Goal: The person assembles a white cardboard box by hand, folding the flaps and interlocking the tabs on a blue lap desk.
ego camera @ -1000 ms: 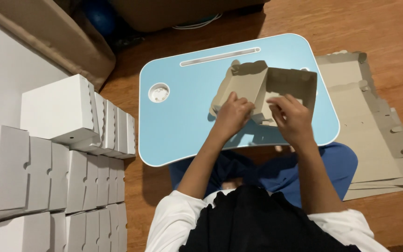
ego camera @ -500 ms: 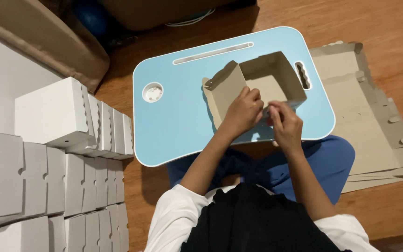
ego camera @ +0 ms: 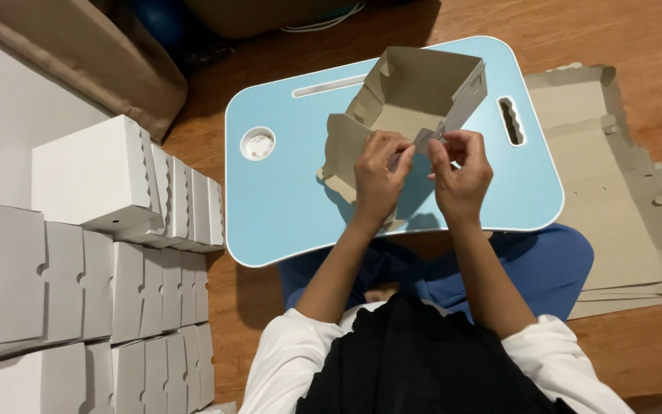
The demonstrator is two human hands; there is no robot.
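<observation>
A half-folded brown cardboard box [ego camera: 415, 96] is held tilted above a light blue lap table [ego camera: 293, 207], its open side towards me. My left hand [ego camera: 381, 176] pinches the near wall and a flap of the box. My right hand [ego camera: 461, 172] grips the near right corner flap beside it. Both sets of fingers meet at the box's near edge. One loose flap hangs down at the left of the box.
Rows of folded white boxes [ego camera: 101, 230] fill the floor at the left. A stack of flat brown cardboard blanks [ego camera: 614, 176] lies on the wooden floor at the right. The table has a round cup recess [ego camera: 257, 143] and a slot handle [ego camera: 510, 120].
The box has been lifted and turned up off the table, and now stands more open. Both hands have shifted to its near edge, pinching flaps together.
</observation>
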